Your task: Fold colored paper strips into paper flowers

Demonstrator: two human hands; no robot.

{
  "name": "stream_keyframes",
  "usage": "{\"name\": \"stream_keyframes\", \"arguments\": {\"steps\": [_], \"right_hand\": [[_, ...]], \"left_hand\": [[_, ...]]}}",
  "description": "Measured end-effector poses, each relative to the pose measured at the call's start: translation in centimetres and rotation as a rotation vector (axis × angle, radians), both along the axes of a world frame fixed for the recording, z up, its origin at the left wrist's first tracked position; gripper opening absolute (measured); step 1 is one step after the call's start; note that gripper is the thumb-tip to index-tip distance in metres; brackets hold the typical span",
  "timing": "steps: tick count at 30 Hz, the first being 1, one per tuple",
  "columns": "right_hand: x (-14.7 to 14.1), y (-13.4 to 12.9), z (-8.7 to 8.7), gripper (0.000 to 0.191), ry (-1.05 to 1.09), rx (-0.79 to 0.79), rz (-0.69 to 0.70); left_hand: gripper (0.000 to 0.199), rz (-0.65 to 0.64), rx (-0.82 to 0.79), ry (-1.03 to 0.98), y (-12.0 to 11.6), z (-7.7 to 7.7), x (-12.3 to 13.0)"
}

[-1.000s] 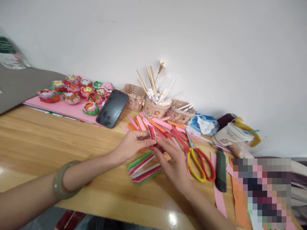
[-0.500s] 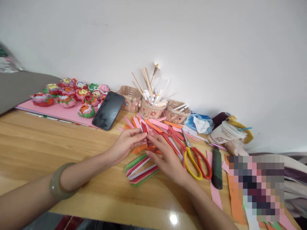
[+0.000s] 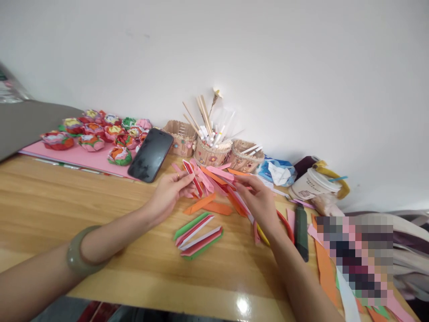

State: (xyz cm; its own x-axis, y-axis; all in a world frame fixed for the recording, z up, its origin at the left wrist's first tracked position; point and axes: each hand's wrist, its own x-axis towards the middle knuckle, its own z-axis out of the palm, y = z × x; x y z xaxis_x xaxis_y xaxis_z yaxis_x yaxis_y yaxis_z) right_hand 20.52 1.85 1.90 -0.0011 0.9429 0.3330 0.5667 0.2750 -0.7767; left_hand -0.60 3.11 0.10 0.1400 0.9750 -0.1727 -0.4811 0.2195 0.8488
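Note:
Pinched upright in my left hand (image 3: 169, 192) is a small stack of folded paper strips (image 3: 193, 178), red, white and pink. My right hand (image 3: 257, 199) reaches over a loose pile of folded paper strips (image 3: 209, 183) in pink, orange, red and white. Its thumb and bent fingers close at the pile's right side on a strip, mostly hidden by the fingers. On the table below lie two layered folded pieces (image 3: 201, 243) of green, pink and white paper. Scissors (image 3: 284, 228) with red and yellow handles are partly covered by my right hand.
Folded paper flowers (image 3: 92, 143) stand on pink sheets at the left, beside a leaning phone (image 3: 150, 155). Decorated baskets (image 3: 212, 154) with sticks and pens line the wall. A dark green box cutter (image 3: 301, 232), a paper cup (image 3: 310, 185) and paper strips (image 3: 325, 264) are at the right.
My right hand has left the piece in my left hand and moved right to the pile. My left hand has shifted slightly left, still holding its strips.

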Motion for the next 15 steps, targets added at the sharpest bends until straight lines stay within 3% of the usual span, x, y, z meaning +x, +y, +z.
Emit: {"name": "stream_keyframes", "arguments": {"steps": [5,12,15], "right_hand": [[1.3,1.2,-0.1,0.017,-0.188,0.041,-0.109],[-1.8,1.1,-0.6,0.016,-0.717,-0.054,-0.022],[-2.2,1.3,0.0,0.017,-0.809,-0.064,-0.024]], "left_hand": [[0.005,0.124,-0.076,-0.048,0.5,0.3,-0.3],[0.011,0.215,-0.144,-0.103,0.9,0.5,-0.6],[0.008,0.226,-0.144,-0.101,1.1,0.4,-0.9]]}}
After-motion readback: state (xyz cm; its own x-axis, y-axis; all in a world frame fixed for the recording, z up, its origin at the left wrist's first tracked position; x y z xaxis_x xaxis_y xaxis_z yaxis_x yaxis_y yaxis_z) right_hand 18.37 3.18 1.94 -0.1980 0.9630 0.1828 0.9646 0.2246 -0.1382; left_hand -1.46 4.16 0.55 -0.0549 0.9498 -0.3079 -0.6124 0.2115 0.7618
